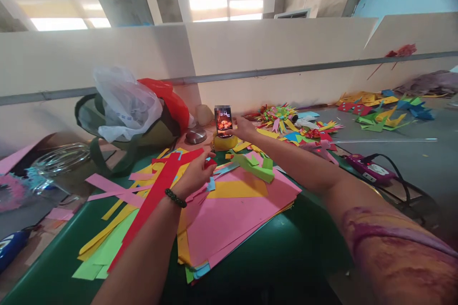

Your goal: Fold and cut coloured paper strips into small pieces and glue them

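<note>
A phone (pixel 224 120) with a lit clock screen stands upright on a round yellow base (pixel 225 143). At its right edge is my right hand (pixel 245 128), with one digit over the lower screen and the others beside the phone. My left hand (pixel 196 171), wearing a beaded bracelet, hovers over the paper with curled fingers and a small red piece (pixel 210 163) between them. A long red paper strip (pixel 153 195) runs beneath my left wrist. Pink sheets (pixel 229 224) lie stacked in front of me, topped by a yellow piece (pixel 238 189) and green strips (pixel 254 167).
At the left stands a green bag (pixel 161 126) stuffed with plastic bags. A round metal tin (pixel 196 135) sits beside the phone. Paper-strip bundles (pixel 277 114), a pink glue gun (pixel 324 150) and a purple power strip (pixel 370 169) lie at the right. Pink strips (pixel 121 190) cross at the left.
</note>
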A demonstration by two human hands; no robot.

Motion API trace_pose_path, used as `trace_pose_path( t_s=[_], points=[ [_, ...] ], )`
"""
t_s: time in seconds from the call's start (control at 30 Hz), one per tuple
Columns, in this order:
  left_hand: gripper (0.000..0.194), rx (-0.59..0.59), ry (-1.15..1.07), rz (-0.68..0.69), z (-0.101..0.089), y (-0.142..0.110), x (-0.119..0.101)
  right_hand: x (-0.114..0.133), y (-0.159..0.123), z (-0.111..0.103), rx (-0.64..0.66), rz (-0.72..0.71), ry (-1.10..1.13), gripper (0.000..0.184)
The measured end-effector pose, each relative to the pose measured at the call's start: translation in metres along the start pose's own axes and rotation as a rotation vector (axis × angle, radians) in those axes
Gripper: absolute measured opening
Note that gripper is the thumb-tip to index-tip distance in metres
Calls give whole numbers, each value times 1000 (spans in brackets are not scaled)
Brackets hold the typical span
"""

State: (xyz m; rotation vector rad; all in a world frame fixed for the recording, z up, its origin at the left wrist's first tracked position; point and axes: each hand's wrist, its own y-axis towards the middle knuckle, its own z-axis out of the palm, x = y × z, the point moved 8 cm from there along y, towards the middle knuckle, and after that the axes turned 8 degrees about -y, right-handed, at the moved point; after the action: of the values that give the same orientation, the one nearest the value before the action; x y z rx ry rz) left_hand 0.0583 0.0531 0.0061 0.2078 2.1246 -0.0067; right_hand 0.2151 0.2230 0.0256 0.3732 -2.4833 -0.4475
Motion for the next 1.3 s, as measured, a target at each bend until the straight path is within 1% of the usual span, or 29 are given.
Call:
trace_pose_path(
  t_s=[0.03, 0.1, 0.27, 0.37, 0.43, 0.57, 0.67, 0.73, 0.9, 0.97, 1.13, 1.3],
  points=[
    [33, 4, 31, -7, 3, 0, 2, -3, 6, 1, -9, 22, 0, 59],
    [37, 23, 112, -9, 9, 0, 4, -8, 19, 9, 6, 54, 20, 60],
    [37, 53, 322, 37, 17, 0, 0, -17, 44, 40, 89, 62, 121, 44],
    [37, 78, 428, 39, 20, 0, -2, -25, 53, 49, 86, 75, 151, 32],
    [39, 95, 500, 30, 22, -1, -3, -30, 58, 50, 74, 87, 156, 36],
    [42, 100, 606, 32, 25, -3, -4, -34, 65, 47, 50, 101, 149, 55],
    [43, 106, 661, 29, 27, -5, -5, -34, 66, 45, 50, 103, 136, 60],
    [43, 123, 700, 16, 29, -6, -3, -32, 64, 46, 56, 101, 122, 60],
    [45, 149, 754, 21, 33, -6, 0, -26, 57, 44, 71, 92, 69, 51],
    [45, 152, 768, 13, 33, -7, 1, -23, 55, 42, 74, 109, 36, 52],
    [44, 168, 776, 18, 34, -7, 3, -18, 53, 37, 58, 215, -48, 63],
    [44, 173, 769, 12, 33, -7, 3, -14, 50, 37, 26, 239, -61, 60]
  ],
)
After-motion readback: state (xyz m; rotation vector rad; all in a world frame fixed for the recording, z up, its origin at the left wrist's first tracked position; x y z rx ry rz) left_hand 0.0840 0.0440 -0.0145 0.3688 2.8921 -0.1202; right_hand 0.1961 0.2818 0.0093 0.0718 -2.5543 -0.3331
